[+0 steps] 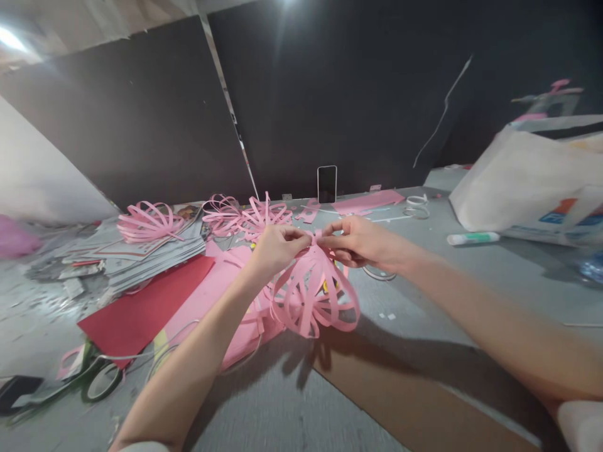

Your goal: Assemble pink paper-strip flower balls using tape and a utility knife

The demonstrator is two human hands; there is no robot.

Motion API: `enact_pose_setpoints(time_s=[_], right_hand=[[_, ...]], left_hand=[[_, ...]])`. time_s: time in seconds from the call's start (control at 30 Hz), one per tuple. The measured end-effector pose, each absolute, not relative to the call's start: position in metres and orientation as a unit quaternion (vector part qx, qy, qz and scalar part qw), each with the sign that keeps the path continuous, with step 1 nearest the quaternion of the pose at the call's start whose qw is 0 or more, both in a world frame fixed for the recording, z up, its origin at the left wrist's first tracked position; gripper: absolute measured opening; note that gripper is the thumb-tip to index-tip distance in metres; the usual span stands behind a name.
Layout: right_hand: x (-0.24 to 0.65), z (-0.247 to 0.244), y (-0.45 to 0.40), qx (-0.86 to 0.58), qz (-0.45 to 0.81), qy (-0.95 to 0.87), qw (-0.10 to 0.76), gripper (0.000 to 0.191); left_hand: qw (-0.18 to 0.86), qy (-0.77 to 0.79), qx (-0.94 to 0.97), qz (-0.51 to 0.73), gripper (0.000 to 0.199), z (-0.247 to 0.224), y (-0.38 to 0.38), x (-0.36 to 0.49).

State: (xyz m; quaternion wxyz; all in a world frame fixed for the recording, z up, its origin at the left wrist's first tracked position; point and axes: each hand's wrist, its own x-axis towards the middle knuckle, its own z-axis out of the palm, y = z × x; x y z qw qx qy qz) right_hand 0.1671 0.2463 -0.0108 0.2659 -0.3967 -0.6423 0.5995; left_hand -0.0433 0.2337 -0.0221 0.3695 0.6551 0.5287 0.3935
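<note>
A round pink paper-strip ornament hangs from both hands at the middle of the view. My left hand pinches its gathered top from the left. From the right, my right hand pinches the same top, its fingers curled and close to the left fingertips. The looped strips spread below the hands like a cage. Behind and below them, something small and yellow shows between the strips. Pink paper lies on the table left of the ornament.
More pink strip ornaments sit at the back left, on and beside stacked sheets. Red paper and tape lie left. A phone stands at the back. A marker and white bag are right.
</note>
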Motion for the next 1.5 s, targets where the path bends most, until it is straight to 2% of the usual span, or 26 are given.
enact_pose_setpoints(time_s=[1.5], right_hand=[[0.1650, -0.0093, 0.2450, -0.401, 0.582, -0.660, 0.255, 0.040]], left_hand=[[0.405, 0.541, 0.638, 0.370, 0.021, -0.0146, 0.2276, -0.0402]])
